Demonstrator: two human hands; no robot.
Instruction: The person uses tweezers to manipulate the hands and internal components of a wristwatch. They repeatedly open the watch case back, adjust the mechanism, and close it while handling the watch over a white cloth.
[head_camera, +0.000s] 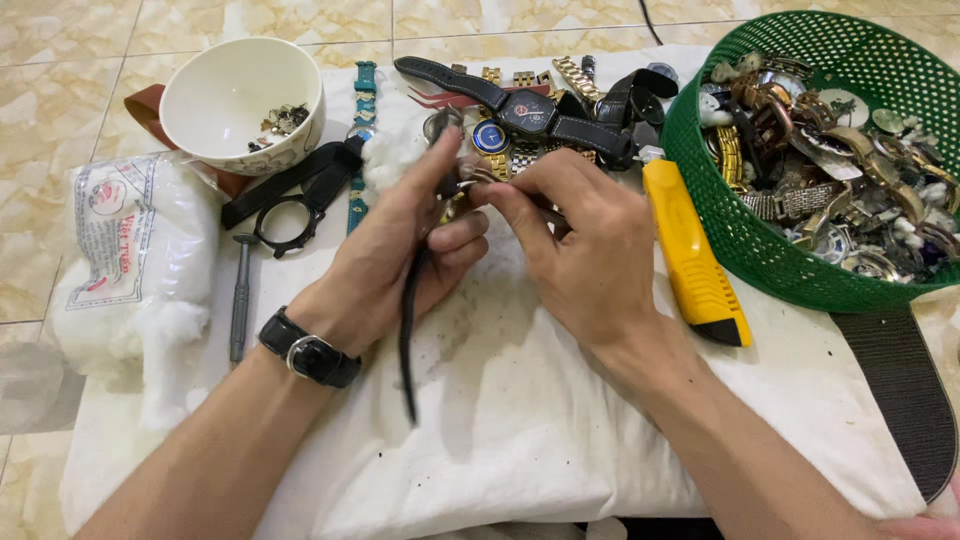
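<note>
Watch (455, 190) sits pinched between both hands, mid-frame over the white cloth (520, 420). Its case is mostly hidden by the fingers; its thin black strap (408, 340) hangs down out of the left palm and trails toward the viewer across the cloth.

Left hand (405, 255): fingers closed on the watch, thumb and forefinger up at the case, a tuft of white cotton (385, 160) touching the fingertips. Palm turned inward, wrist wearing a black-strapped wristwatch (310, 352).

Right hand (575, 245): fingertips pressed together at the same watch from the other side, thumb and forefinger meeting the left's. Can't tell if there's a small tool in that pinch. Back of hand up, forearm coming in from lower right.

Around the grip:
- Far left: clear plastic bag of cotton wool (135, 265), soft and lumpy, white label with red print, lying flat.
- Between bag and left wrist: small grey screwdriver (241, 295).
- Beyond left hand: white bowl (243, 100) with small parts inside, empty black watch frame (288, 225), teal strap (362, 130).
- Just beyond both hands: row of watches, incl. a black-strapped one (525, 108).
- Just right of the right hand: yellow utility knife (693, 250), lying diagonally.
- Further right: green plastic basket (740, 230) heaped with metal watches and bands.
</note>
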